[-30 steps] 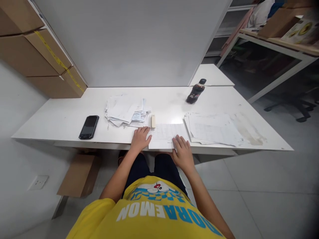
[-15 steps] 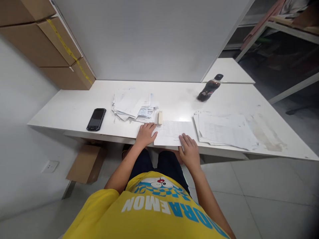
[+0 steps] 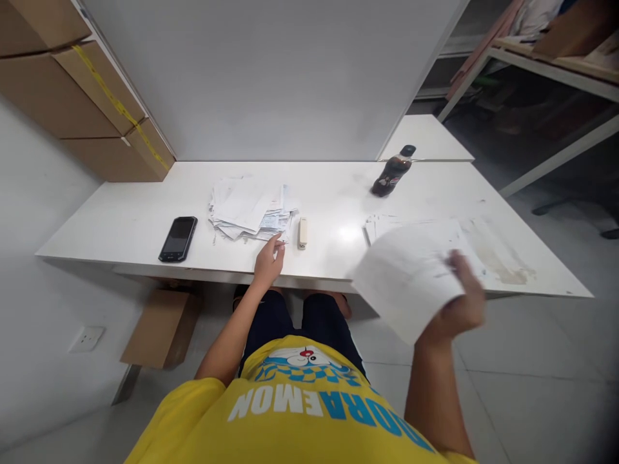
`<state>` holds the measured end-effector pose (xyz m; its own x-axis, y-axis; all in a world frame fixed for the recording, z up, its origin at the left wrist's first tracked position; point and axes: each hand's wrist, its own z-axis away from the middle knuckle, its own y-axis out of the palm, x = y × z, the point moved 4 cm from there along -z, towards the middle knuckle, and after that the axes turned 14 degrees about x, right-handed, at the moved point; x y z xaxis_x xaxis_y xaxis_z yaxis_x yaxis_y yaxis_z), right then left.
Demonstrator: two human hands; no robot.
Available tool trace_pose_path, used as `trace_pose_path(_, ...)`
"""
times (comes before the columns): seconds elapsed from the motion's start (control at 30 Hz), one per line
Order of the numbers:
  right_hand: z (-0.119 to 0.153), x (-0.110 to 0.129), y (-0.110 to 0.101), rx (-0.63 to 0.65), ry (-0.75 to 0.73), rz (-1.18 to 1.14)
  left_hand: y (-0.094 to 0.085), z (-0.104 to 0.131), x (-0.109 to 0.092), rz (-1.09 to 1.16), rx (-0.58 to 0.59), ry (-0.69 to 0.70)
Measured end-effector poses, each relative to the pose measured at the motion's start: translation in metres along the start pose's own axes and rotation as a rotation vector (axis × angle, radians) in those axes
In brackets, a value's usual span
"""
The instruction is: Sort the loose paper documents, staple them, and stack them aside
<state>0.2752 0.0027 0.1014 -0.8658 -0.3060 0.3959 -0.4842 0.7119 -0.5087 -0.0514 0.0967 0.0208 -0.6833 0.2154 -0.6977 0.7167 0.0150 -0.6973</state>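
A paper sheet (image 3: 401, 277) drooped past the front edge of the surface (image 3: 333, 187) and risked dropping if the right hand (image 3: 457, 306), its fingers apparently pinching it through the blur, slackened, while the left hand (image 3: 269, 261), fingers half-open, gripped nothing visible beside the paper pile (image 3: 242, 206).

The person's right hand (image 3: 459, 306) holds a blurred sheet (image 3: 406, 277), partly hiding the right paper stack (image 3: 380, 224); the left hand (image 3: 268, 261) is near the left paper pile (image 3: 242, 206) and a small cream object (image 3: 303, 232)

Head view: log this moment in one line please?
right hand: holds paper sheet | left hand: near left paper pile | phone: on table
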Motion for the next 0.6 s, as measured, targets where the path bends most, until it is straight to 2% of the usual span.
trace_pose_path(0.07,-0.009,-0.015,-0.025,-0.237,-0.055,0.114,-0.001,-0.002,0.003,0.056,-0.014,-0.03)
trace_pose_path(0.1,-0.012,-0.025,-0.033,-0.315,-0.09,0.172,-0.001,-0.003,0.004,0.064,-0.014,-0.032)
trace_pose_path(0.17,-0.017,-0.05,-0.036,-0.312,-0.127,0.265,0.0,-0.003,0.002,0.061,-0.017,-0.02)
trace_pose_path(0.2,-0.018,-0.065,-0.033,-0.224,-0.117,0.304,0.0,-0.003,0.001,0.054,-0.02,-0.007)
trace_pose_path(0.3,-0.012,-0.112,-0.005,0.24,-0.024,0.376,-0.008,-0.004,-0.001,-0.026,-0.063,0.056)
trace_pose_path(0.4,0.01,-0.15,0.025,0.639,0.022,0.354,-0.03,-0.017,0.004,-0.227,-0.135,0.062)
trace_pose_path(0.5,0.032,-0.173,0.042,0.863,0.036,0.317,-0.057,-0.044,0.022,-0.422,-0.166,-0.053)
trace_pose_path(0.6,0.039,-0.175,0.041,0.896,0.088,0.292,-0.076,-0.068,0.046,-0.476,-0.117,-0.142)
